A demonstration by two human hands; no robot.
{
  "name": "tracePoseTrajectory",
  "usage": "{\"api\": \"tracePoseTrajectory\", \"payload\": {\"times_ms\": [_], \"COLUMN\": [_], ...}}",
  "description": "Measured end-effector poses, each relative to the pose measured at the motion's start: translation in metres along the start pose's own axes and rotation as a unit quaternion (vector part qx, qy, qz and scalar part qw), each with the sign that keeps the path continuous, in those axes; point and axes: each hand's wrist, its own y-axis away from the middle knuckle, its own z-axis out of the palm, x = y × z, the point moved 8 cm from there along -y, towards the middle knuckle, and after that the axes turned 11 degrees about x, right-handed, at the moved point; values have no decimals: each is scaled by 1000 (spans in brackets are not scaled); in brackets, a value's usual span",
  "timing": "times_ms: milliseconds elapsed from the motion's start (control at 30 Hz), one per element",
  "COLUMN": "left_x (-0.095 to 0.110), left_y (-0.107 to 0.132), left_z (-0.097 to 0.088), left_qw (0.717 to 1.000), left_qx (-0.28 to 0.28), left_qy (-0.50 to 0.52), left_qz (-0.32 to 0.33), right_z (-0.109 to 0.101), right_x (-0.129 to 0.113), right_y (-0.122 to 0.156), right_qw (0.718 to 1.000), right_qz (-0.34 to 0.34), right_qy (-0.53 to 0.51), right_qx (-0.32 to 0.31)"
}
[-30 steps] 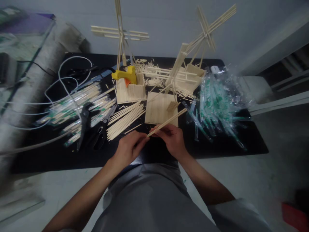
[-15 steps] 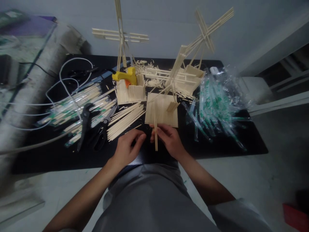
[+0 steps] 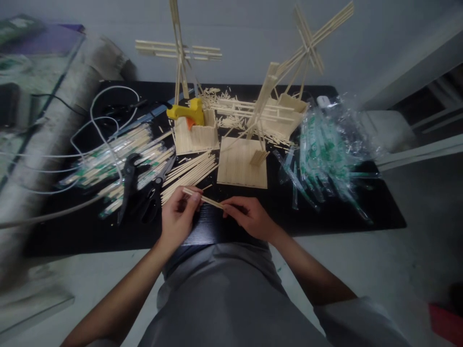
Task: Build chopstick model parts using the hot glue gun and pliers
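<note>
My left hand (image 3: 178, 218) and my right hand (image 3: 249, 218) hold a pale wooden stick (image 3: 204, 198) between them, low over the front of the black table (image 3: 325, 219). The left fingers pinch its left end and the right fingers pinch its right end. The stick lies almost level, tilted slightly down to the right. Just beyond it sits a flat square panel of glued sticks (image 3: 241, 163) with a small stick block on it. A loose pile of bare sticks (image 3: 188, 175) lies left of the panel.
A yellow glue gun (image 3: 186, 111) rests behind a small stick box (image 3: 196, 136). Two tall stick windmills (image 3: 179, 48) (image 3: 307, 46) stand at the back. Black pliers (image 3: 127, 183) and scissors (image 3: 156, 190) lie left, beside wrapped chopsticks (image 3: 108, 159). Empty clear wrappers (image 3: 325, 149) are heaped on the right. White cables (image 3: 97, 120) loop at left.
The stick pointed up-right in both hands, then stood upright in the right hand alone. Now it lies nearly level, and the left hand has taken its left end.
</note>
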Motion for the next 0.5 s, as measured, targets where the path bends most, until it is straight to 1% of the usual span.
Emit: {"api": "tracePoseTrajectory", "payload": {"times_ms": [133,300,500], "left_x": [-2,-8,-9], "left_y": [-2,-2,-1], "left_z": [-2,-12,-15], "left_qw": [1000,1000,1000], "left_qx": [-7,2,9], "left_qy": [0,4,11], "left_qz": [-13,-28,-27], "right_z": [-2,-2,-1], "right_x": [-1,-2,-1], "right_y": [2,5,5], "right_qw": [999,997,997], "right_qz": [-26,-56,-65], "right_qy": [29,53,50], "right_qx": [9,14,13]}}
